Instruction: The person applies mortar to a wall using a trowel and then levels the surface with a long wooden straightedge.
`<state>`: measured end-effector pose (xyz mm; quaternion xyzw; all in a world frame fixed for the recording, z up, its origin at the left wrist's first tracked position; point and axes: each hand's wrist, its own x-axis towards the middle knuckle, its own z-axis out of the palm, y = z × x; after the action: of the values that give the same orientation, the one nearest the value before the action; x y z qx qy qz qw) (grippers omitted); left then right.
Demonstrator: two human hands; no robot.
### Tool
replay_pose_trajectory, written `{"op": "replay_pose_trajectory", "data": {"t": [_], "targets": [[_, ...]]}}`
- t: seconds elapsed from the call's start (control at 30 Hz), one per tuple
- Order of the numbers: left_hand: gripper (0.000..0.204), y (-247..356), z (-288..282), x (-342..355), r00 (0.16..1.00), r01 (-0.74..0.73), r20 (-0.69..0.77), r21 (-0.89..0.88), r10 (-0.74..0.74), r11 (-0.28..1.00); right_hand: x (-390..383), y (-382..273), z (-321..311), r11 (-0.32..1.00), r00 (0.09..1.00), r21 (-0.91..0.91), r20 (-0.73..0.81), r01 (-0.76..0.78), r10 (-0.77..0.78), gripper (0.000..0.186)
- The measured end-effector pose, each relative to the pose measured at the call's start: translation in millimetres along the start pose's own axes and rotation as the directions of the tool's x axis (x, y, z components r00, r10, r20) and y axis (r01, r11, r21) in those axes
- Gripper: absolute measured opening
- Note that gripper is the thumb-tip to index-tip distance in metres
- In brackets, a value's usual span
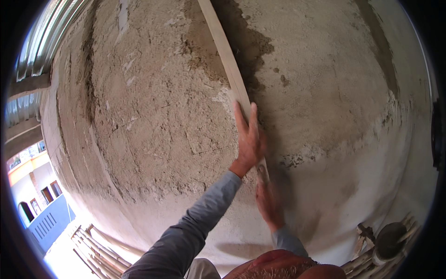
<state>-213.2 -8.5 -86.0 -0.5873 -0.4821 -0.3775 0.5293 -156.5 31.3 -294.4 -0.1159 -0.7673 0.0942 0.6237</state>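
A long, pale wooden straightedge (225,51) lies against a plastered wall (158,121), running from the top edge down to my hands and tilted slightly to the left. My left hand (250,144) grips it around mid-picture, two fingers stretched along its face. Lower down, my right hand (269,202) is closed on its bottom end; those fingers are partly blurred. Dark wet plaster (253,44) spreads behind and to the right of the board's upper part. Rough, grainy plaster covers the wall to the left, while the right side looks smoother.
Bamboo poles (100,253) stand out at lower left. At lower right a round container of grey mortar (390,239) rests among more poles. Corrugated sheeting (39,42) hangs at upper left, above a blue boundary wall (49,223). A dark wet strip (378,42) runs down the wall's right side.
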Motion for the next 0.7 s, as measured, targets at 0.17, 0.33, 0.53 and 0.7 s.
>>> {"op": "replay_pose_trajectory", "data": {"t": [0.17, 0.33, 0.53, 0.7], "targets": [[0.09, -21, 11, 77, 0.992, -0.112, -0.039, 0.131, 0.118, 0.985, 82, -18, -47, 0.965, 0.992, -0.254, -0.086, 0.068, -0.092, 0.076], [0.089, -44, 6, 170, 0.999, -0.034, -0.012, 0.006, 0.034, 0.999, 167, -31, -53, 0.97, 0.995, -0.238, -0.083, 0.037, -0.058, 0.074], [0.085, -80, -10, 192, 0.988, -0.143, -0.025, 0.267, 0.155, 0.953, 96, -24, -35, 0.985, 0.963, -0.141, -0.234, 0.099, -0.13, 0.074], [0.086, -40, 1, 177, 0.997, -0.071, -0.018, 0.159, 0.074, 0.985, -117, 70, 47, 0.976, 0.976, -0.027, -0.033, -0.217, 0.216, 0.077]]}}
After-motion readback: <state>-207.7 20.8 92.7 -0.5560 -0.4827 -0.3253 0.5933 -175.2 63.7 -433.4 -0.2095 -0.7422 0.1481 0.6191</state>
